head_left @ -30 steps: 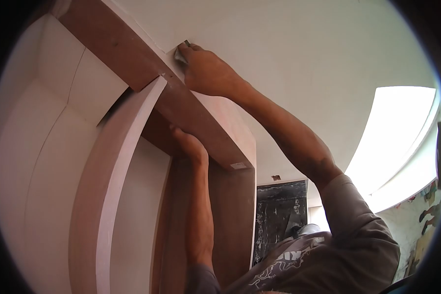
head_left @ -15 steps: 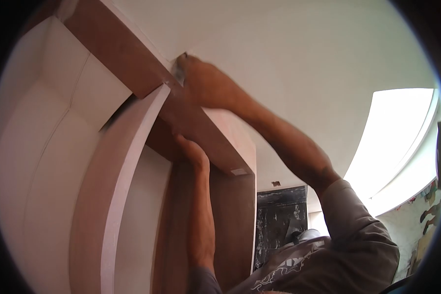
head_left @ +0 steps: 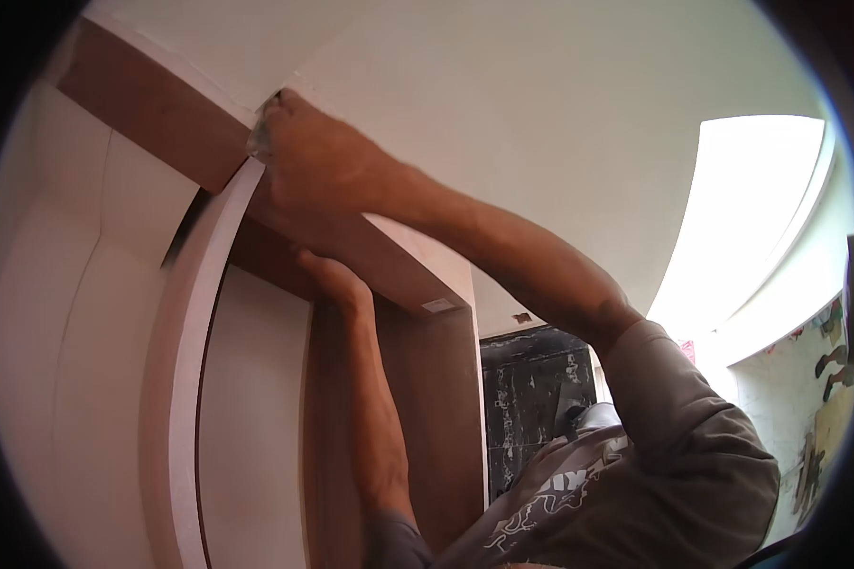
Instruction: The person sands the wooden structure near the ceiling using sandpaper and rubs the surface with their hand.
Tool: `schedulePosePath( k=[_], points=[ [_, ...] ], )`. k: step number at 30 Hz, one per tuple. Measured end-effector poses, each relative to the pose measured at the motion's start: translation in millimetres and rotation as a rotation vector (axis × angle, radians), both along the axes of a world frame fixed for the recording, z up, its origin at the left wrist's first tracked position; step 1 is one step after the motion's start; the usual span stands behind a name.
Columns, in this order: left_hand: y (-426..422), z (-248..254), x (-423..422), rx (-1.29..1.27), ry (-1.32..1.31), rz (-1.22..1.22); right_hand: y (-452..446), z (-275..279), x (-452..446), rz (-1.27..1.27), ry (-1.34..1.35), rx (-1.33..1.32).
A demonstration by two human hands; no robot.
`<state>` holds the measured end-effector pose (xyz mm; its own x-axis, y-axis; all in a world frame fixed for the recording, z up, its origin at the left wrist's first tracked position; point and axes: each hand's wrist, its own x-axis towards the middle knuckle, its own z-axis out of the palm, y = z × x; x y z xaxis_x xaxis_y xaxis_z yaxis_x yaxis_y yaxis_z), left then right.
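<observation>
Raised to the top, my right hand [head_left: 313, 156] is closed round a small flat greyish piece [head_left: 260, 137], whose kind I cannot make out. It presses along the pale upper edge of a brown board [head_left: 152, 100], close under the white ceiling. Lower down, my left hand [head_left: 334, 277] grips the lower edge of the same brown framing, with part of its fingers hidden. Beside both hands, a pale curved upright panel [head_left: 192, 313] meets the board.
A white ceiling [head_left: 541, 104] spreads above my right arm. Cabinet-like brown side panels [head_left: 436, 398] run down below the board. A black scuffed panel [head_left: 522, 389] stands behind my shirt [head_left: 636, 503]. Bright light comes through an opening [head_left: 731, 218] at the right.
The view has shifted, so the board, panel and both hands appear farther left. My right hand stays at the board's upper edge with the greyish piece; my left hand keeps its hold.
</observation>
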<state>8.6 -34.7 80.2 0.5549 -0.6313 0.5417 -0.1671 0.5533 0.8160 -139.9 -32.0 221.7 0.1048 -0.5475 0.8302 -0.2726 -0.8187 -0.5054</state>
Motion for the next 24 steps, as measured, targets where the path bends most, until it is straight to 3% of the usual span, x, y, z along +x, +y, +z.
schedulePosePath(
  k=[2,6,9,13,16,19,24],
  points=[
    [-3.1,2.9,-0.2,-0.035,0.001,-0.033,-0.7,-16.4,17.5,-0.130,-0.124,-0.168],
    [8.2,9.5,-9.0,0.000,0.061,-0.020,-6.5,19.6,-25.9,0.114,0.216,0.234],
    [-4.5,6.9,-9.9,-0.046,0.050,-0.025,-14.3,-0.9,-4.2,0.025,-0.037,-0.167],
    [6.0,4.3,-7.2,-0.011,0.009,-0.050,-3.5,10.7,-23.9,0.125,0.167,0.076],
    [5.9,8.9,-2.6,-0.034,-0.008,-0.070,3.5,-20.3,14.0,-0.103,-0.076,-0.123],
    [9.7,7.7,-0.1,-0.003,-0.005,-0.072,-22.9,2.9,-3.1,0.076,0.049,0.133],
    [0.4,6.4,-5.5,-0.052,0.044,-0.059,-11.2,0.6,-1.1,0.046,0.003,-0.029]
  ],
)
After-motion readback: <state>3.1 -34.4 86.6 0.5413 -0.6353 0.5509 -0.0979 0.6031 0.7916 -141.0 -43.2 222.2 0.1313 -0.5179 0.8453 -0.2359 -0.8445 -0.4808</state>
